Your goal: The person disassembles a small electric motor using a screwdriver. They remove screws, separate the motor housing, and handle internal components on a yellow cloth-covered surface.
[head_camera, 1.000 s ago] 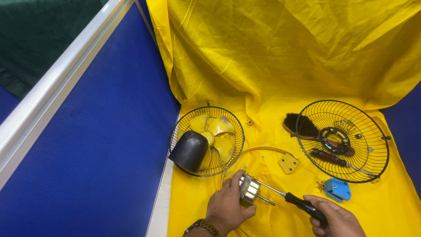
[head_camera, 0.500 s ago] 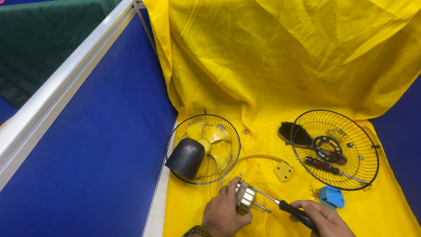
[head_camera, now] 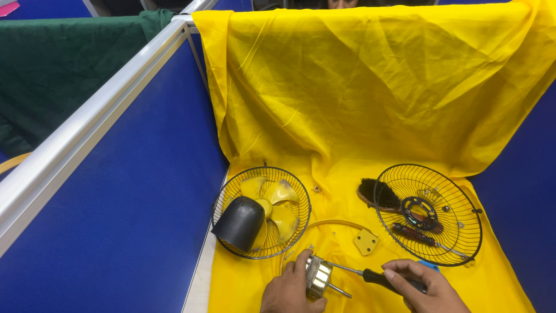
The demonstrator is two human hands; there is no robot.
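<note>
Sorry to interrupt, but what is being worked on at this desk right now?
A person is working on a small fan that lies in pieces on a yellow cloth. The left hand steadies the metal motor, while the right hand puts a black-handled screwdriver to it. Behind lie one wire guard holding the yellow blades and a black cover, and another wire guard holding a brush.

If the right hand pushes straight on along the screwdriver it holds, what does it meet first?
Most likely the small metal motor. The right hand holds the screwdriver pointing left, its tip already at the motor, which the left hand steadies. Exact contact is hard to judge.
</note>
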